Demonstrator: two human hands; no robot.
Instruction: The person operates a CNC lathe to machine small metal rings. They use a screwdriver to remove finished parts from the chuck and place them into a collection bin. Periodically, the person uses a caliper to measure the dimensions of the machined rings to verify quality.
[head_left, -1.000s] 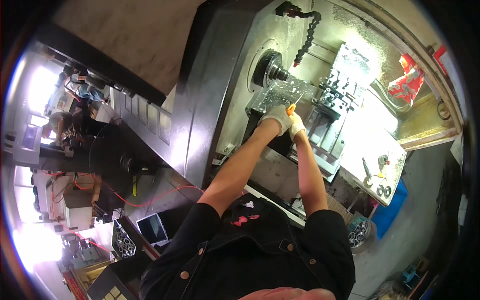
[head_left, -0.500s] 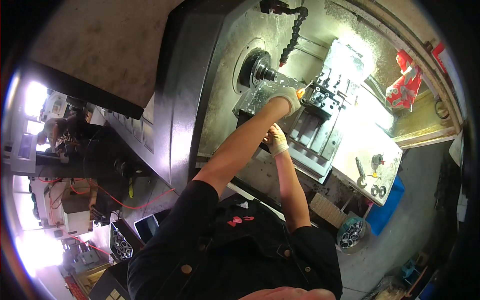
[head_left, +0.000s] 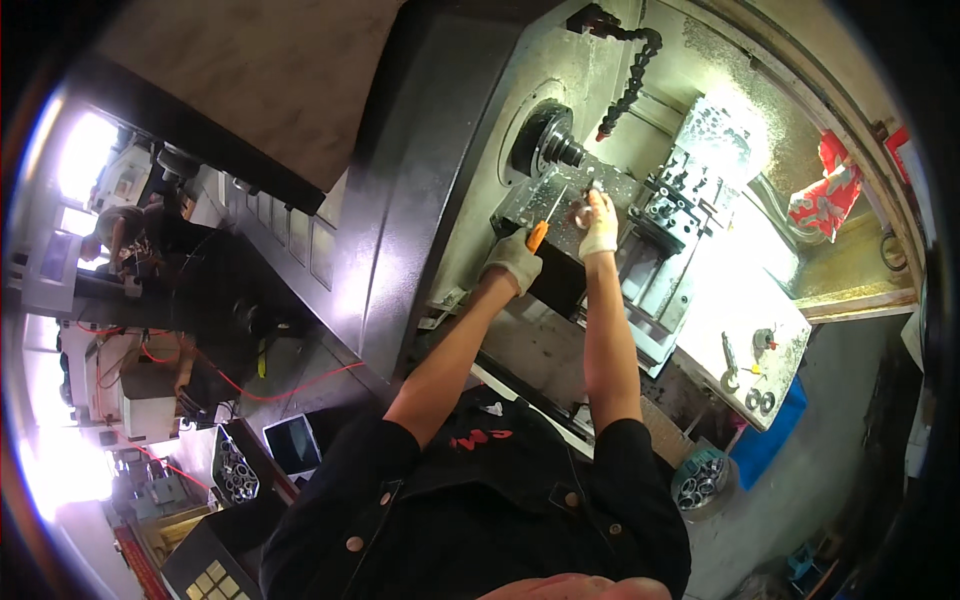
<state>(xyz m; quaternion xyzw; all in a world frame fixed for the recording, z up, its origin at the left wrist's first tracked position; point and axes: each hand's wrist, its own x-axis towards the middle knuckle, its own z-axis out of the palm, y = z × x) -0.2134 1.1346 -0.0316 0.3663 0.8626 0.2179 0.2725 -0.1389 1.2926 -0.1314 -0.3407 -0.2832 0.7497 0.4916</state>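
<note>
In my gloved left hand (head_left: 515, 262) is an orange-handled screwdriver (head_left: 538, 237), its thin metal shaft pointing up and away. My gloved right hand (head_left: 598, 230) pinches a small metal ring (head_left: 583, 215), partly hidden by the fingers. Both hands are inside a lathe, apart from each other. Beyond them the spindle chuck (head_left: 546, 140) juts from the back-left wall, with neither hand touching it. The tool block (head_left: 672, 205), carrying several cutting tools, stands just right of my right hand.
A black segmented coolant hose (head_left: 636, 85) hangs above the chuck. On the pale ledge (head_left: 765, 345) lie a wrench (head_left: 729, 360) and two rings (head_left: 760, 401). A bucket of metal rings (head_left: 702, 482) stands below. A red-and-white bag (head_left: 828, 188) hangs at right. Another person (head_left: 125, 235) is at far left.
My left hand has drawn back from the tool block toward the lower left with the screwdriver. My right hand has moved up and away with the ring. The view has shifted slightly.
</note>
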